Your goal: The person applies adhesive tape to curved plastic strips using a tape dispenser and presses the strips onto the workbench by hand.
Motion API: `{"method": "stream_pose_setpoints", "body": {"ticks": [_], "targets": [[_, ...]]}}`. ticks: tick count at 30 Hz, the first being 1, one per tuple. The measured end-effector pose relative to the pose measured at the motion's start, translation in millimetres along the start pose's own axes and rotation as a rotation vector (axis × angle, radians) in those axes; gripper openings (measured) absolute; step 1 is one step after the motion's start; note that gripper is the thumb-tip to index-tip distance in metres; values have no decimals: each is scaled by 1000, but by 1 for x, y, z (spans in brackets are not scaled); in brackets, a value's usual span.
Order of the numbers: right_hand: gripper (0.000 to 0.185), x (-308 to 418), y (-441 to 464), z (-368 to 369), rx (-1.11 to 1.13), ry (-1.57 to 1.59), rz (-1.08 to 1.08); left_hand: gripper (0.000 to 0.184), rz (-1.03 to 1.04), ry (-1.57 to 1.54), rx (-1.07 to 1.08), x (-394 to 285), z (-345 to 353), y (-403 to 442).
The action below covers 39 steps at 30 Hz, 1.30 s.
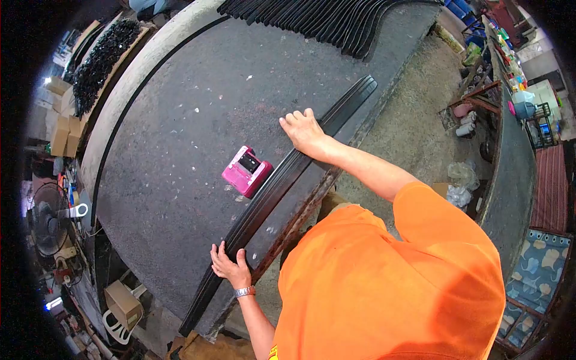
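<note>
Long black ribbed strips (pixel 273 187), which look like rubber, lie side by side along the near edge of the dark table. My left hand (pixel 231 268), with a metal watch at the wrist, rests on their lower part. Its fingers are spread and the thumb stands apart. Farther up the same strips lies my right hand (pixel 304 133), its fingers stretched out past their far edge. Neither hand is wrapped round them. Between the hands, against the strips' far side, sits a pink plastic box (pixel 246 172) with a black piece in it.
A row of black strips (pixel 312 24) lies at the table's (pixel 174 150) far end. To the left are a heap of black pieces (pixel 108 57), a fan (pixel 51 219) and a cardboard box (pixel 124 303). A cluttered bench (pixel 510 162) runs along the right.
</note>
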State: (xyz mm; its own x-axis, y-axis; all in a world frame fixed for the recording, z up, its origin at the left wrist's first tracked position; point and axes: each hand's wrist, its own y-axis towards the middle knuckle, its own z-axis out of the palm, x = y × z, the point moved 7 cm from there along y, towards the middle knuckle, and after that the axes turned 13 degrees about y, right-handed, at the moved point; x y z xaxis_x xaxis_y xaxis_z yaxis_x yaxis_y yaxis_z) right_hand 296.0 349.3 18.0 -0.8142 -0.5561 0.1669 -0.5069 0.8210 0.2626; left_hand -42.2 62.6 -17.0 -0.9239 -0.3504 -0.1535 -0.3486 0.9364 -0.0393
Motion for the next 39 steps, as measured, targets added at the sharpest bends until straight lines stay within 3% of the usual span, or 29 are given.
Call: {"method": "stream_pose_setpoints", "body": {"ticks": [7,11,13,15,17,18,21,24,27,29,34,39], "targets": [[40,-87,-18,-27,138,149,-94,64,-45,4,22,-3,-3,1],[42,-166,-29,-50,182,6,-34,68,-87,27,81,-5,-6,4],[42,-207,-37,-61,185,-70,34,70,-77,15,-6,-12,-12,3],[47,-253,-51,-83,57,-130,171,71,-96,-4,-80,-13,-14,2],[55,-312,-66,-98,99,-187,478,70,-146,-29,-130,-15,-10,-6],[56,-343,-81,-98,10,-252,568,67,-163,-5,-162,-16,-10,-10],[56,-391,-125,-88,119,-241,835,58,-193,69,-229,-21,-7,-14],[54,-367,-144,-77,-8,-234,776,49,-227,201,-232,-31,-12,-20],[42,-315,-139,-86,161,-222,695,47,-272,314,-183,-26,-12,-19],[40,-277,-135,-92,36,-111,601,47,-260,328,-187,-25,-15,-16],[51,-174,-114,-88,-142,116,307,49,-217,305,-208,-27,-24,-16],[49,-152,-109,-80,-187,161,214,44,-164,253,-273,-31,-27,-21]]}}
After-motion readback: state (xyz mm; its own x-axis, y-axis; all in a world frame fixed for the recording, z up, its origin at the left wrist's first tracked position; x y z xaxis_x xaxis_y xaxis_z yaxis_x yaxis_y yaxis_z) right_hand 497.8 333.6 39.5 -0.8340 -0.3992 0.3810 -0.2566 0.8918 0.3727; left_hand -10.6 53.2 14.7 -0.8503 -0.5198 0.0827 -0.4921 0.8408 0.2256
